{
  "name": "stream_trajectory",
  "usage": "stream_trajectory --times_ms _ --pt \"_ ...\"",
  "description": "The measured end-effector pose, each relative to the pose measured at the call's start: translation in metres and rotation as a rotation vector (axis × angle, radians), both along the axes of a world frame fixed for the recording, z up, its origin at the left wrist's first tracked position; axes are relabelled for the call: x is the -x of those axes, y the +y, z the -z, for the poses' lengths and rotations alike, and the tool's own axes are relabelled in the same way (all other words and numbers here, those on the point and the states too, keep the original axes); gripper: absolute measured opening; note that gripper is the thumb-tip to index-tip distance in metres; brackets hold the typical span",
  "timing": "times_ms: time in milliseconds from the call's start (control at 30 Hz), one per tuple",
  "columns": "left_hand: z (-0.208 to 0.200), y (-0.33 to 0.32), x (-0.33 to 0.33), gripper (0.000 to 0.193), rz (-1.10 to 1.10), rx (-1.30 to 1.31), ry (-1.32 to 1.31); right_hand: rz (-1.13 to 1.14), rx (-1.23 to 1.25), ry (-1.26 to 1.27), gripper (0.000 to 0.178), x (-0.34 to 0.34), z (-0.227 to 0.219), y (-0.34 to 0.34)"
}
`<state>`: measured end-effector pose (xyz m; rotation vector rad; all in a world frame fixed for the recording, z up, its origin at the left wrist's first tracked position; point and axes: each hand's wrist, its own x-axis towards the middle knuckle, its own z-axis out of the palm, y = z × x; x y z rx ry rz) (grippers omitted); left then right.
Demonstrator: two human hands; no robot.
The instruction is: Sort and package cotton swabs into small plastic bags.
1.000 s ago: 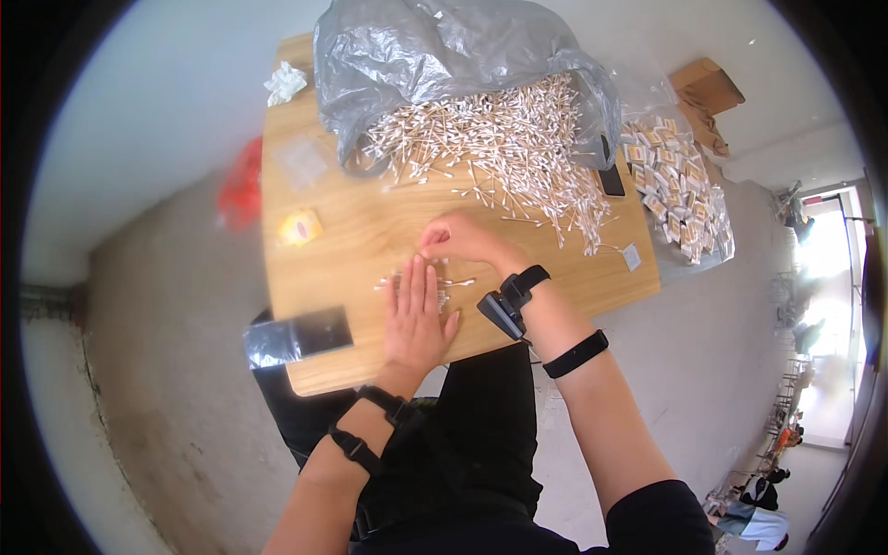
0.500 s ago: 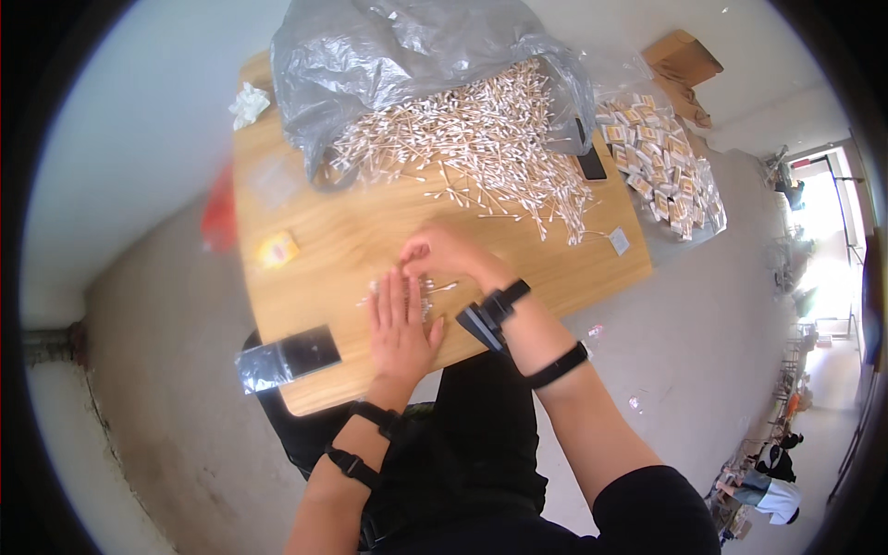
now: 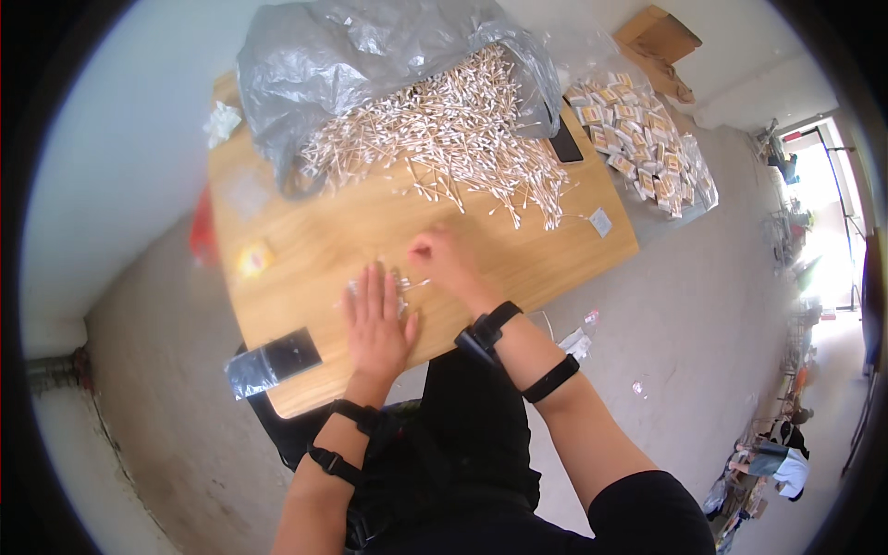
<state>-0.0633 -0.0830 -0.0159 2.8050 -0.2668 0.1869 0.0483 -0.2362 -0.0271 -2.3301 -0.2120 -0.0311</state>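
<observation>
My left hand [image 3: 377, 324] lies flat near the front of the wooden table [image 3: 324, 231], fingers stretched out. Under and beside its fingers is a small group of cotton swabs [image 3: 404, 283], partly hidden by the hand. My right hand [image 3: 446, 264] hovers just to the right of it, blurred, with its fingers curled closed; whatever is inside them, if anything, cannot be made out. Farther back, a large heap of loose cotton swabs [image 3: 444, 129] spills from a grey plastic bag [image 3: 342, 65].
A yellow-and-white packet [image 3: 254, 258] and a dark phone-like slab in clear plastic [image 3: 275, 362] lie at the left. A black phone [image 3: 565, 141] rests by the heap. Many small packs [image 3: 638, 139] fill a clear bag at right, near a cardboard box [image 3: 659, 42].
My right hand has drawn away from my left fingertips, opening a gap between them. My left hand stays flat over the small group of swabs. The whole view has shifted slightly.
</observation>
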Motion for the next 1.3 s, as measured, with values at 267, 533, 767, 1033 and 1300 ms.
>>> stream_trajectory --times_ms 267,533,767,1033,1300 --pt "-0.004 0.000 0.001 0.069 -0.009 -0.021 -0.014 0.505 0.205 -0.232 0.041 -0.050 -0.016 0.007" --pt "-0.005 -0.005 0.001 0.069 -0.005 0.034 0.007 0.073 -0.088 -0.156 0.022 -0.067 0.016 0.004" --pt "-0.010 -0.001 -0.002 0.069 -0.016 0.018 0.033 0.047 -0.137 -0.054 0.046 -0.020 -0.007 0.022" --pt "-0.004 -0.002 0.001 0.068 -0.018 0.043 -0.004 -0.160 0.009 -0.259 0.046 -0.023 -0.008 0.023" --pt "-0.005 0.003 0.002 0.067 -0.025 0.042 0.006 -0.208 -0.098 -0.009 0.025 -0.002 -0.002 0.009"
